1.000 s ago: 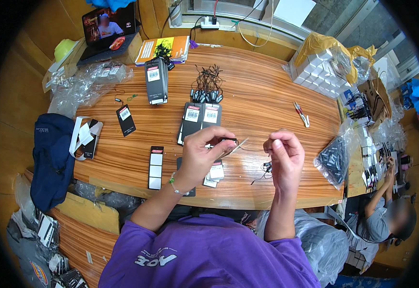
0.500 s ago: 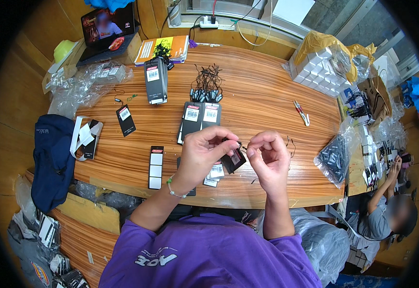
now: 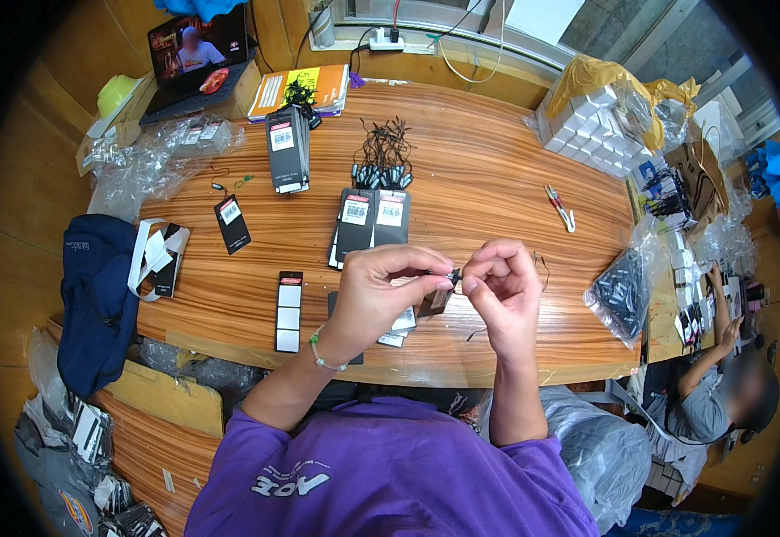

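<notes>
My left hand (image 3: pixel 392 276) pinches the top of a dark hang tag (image 3: pixel 433 302), which hangs below its fingertips, tilted and partly hidden. Close against it, my right hand (image 3: pixel 504 285) has thumb and forefinger together on a thin black cord at the tag's upper end; the fingers cover most of the cord. Under my left wrist lie several labelled tags (image 3: pixel 402 324), half covered. Beyond my hands are two stacks of black tags (image 3: pixel 356 234) with white stickers, their black strings (image 3: pixel 383 148) gathered at the top.
A taller tag stack (image 3: pixel 288 161) stands farther left, with a single tag (image 3: pixel 233 224) and a strip card (image 3: pixel 290 311) nearer. Red-handled snips (image 3: pixel 562 210), a bag of black pieces (image 3: pixel 623 295) and bagged white boxes (image 3: pixel 591 130) are right. A co-worker (image 3: pixel 721 394) sits far right.
My hands have drawn closer together at the cord. The tag has turned and shows less of its face. The co-worker's hands have moved apart.
</notes>
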{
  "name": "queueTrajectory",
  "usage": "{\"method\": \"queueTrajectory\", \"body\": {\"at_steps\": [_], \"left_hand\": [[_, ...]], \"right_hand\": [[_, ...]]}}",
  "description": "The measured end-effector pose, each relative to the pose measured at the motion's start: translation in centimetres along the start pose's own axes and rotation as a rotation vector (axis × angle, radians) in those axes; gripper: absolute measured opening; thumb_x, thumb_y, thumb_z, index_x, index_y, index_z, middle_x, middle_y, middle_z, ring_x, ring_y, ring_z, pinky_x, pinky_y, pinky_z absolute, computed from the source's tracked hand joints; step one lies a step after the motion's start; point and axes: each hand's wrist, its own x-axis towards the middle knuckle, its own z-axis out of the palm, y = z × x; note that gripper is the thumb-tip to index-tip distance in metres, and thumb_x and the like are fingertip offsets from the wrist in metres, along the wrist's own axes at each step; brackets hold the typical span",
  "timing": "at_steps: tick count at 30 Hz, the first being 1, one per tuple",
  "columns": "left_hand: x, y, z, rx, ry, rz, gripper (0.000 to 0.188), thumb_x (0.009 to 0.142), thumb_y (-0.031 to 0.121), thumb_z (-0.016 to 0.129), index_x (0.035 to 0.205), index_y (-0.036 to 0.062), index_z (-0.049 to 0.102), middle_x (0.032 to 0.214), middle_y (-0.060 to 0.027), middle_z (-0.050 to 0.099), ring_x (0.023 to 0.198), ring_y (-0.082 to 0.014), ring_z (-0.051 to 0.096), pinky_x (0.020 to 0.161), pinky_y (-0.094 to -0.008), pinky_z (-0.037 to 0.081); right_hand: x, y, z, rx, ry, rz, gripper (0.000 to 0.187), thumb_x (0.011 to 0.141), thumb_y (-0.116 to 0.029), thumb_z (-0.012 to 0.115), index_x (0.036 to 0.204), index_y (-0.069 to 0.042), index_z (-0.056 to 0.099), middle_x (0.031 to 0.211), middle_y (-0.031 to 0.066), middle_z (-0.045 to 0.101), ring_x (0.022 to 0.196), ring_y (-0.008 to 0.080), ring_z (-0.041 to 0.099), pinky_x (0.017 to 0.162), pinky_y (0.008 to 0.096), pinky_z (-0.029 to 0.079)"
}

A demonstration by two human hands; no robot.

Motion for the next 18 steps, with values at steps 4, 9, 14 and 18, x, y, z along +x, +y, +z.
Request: {"method": "queueTrajectory", "body": {"at_steps": [4,9,14,18], "left_hand": [[0.1,0.2,-0.1,-0.018,0.008,-0.01,0.012,0.074,-0.006,0.066,0.086,-0.0038,0.066,0.089,-0.0114,0.066,0.081,-0.014,0.063,0.074,-0.0243,0.053],[0.1,0.2,-0.1,0.006,-0.026,0.002,0.012,0.074,-0.007,0.065,0.085,-0.0041,0.066,0.089,-0.0125,0.066,0.081,-0.0151,0.064,0.073,-0.0251,0.053],[0.3,0.9,-0.5,0.106,-0.084,-0.012,0.011,0.073,-0.006,0.066,0.084,-0.0041,0.067,0.088,-0.013,0.067,0.08,-0.0151,0.064,0.071,-0.0248,0.053],[0.4,1.1,-0.8,0.046,-0.14,-0.044,0.011,0.073,-0.005,0.066,0.083,-0.0036,0.067,0.087,-0.0123,0.067,0.079,-0.0146,0.065,0.07,-0.024,0.053]], "right_hand": [[0.1,0.0,-0.1,0.023,0.019,0.006,0.025,0.077,0.008,0.056,0.099,-0.001,0.046,0.075,0.0023,0.055,0.069,0.005,0.05,0.061,0.0172,0.039],[0.2,0.2,-0.1,0.02,0.007,0.016,0.025,0.078,0.008,0.056,0.099,-0.002,0.046,0.076,0.0025,0.055,0.068,0.0047,0.05,0.06,0.0166,0.039],[0.2,0.9,-0.5,0.097,-0.054,0.099,0.026,0.078,0.006,0.059,0.099,-0.002,0.046,0.076,0.0023,0.057,0.068,0.0056,0.052,0.061,0.0168,0.041],[0.3,0.8,-1.1,0.227,-0.132,0.177,0.028,0.078,0.004,0.063,0.099,-0.003,0.046,0.076,0.0025,0.058,0.071,0.0066,0.055,0.063,0.0172,0.043]]}}
